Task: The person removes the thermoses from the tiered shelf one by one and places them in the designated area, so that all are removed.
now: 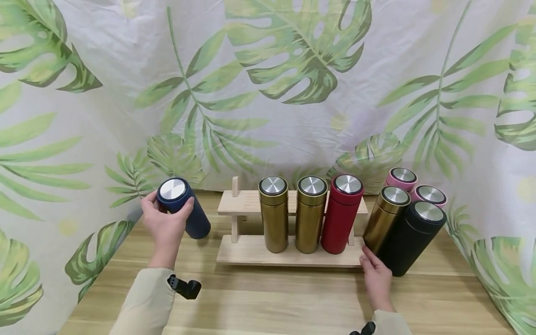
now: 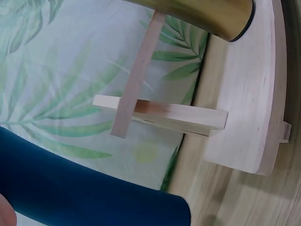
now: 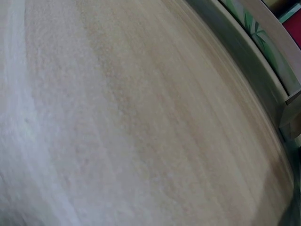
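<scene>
My left hand (image 1: 166, 228) grips a dark blue thermos (image 1: 197, 218) round its upper end, left of a two-tier wooden rack (image 1: 247, 249). The thermos leans; whether its base touches the table I cannot tell. In the left wrist view the blue thermos (image 2: 94, 183) crosses the lower left. My right hand (image 1: 377, 279) pinches the right end of the rack's lower board between thumb and finger, beside a black thermos (image 1: 402, 246). On the rack stand two gold thermoses, the left one (image 1: 274, 223) and the middle one (image 1: 310, 223), then a red thermos (image 1: 340, 223).
Right of the rack, another gold thermos (image 1: 378, 221) and two pink thermoses, one at the back (image 1: 395, 179), crowd round the black one. A leaf-print cloth (image 1: 293, 130) hangs behind the wooden table (image 1: 272, 298). The right wrist view mostly shows tabletop (image 3: 141, 117).
</scene>
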{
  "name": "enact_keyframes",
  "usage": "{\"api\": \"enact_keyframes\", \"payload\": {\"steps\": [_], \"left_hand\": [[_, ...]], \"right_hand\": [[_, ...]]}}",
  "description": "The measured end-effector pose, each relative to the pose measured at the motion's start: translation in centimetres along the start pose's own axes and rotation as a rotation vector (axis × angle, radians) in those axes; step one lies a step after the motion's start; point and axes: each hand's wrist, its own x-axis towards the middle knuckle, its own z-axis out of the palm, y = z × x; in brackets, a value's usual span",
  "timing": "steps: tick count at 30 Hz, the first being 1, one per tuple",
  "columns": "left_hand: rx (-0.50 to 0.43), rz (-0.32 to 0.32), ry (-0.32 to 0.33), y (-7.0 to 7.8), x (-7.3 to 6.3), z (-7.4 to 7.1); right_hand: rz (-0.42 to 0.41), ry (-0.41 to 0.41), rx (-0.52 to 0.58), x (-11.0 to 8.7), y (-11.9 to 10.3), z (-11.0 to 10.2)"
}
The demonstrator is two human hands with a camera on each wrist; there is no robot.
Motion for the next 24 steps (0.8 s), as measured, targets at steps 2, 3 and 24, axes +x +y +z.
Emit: {"api": "enact_keyframes", "payload": {"steps": [2,3,24], "left_hand": [[-0.013,-0.010,-0.007,-0.3,0.1,0.4],[-0.017,-0.014,-0.010,-0.4,0.2,0.6],[0.069,-0.011,-0.082,-3.1,1.7,4.0]], "right_hand": [[0.000,-0.007,-0.005,0.0,0.0,-0.1],[-0.001,-0.009,-0.011,0.0,0.1,-0.2],[0.011,-0.036,-0.023,0.0,-0.1,-0.2]]}}
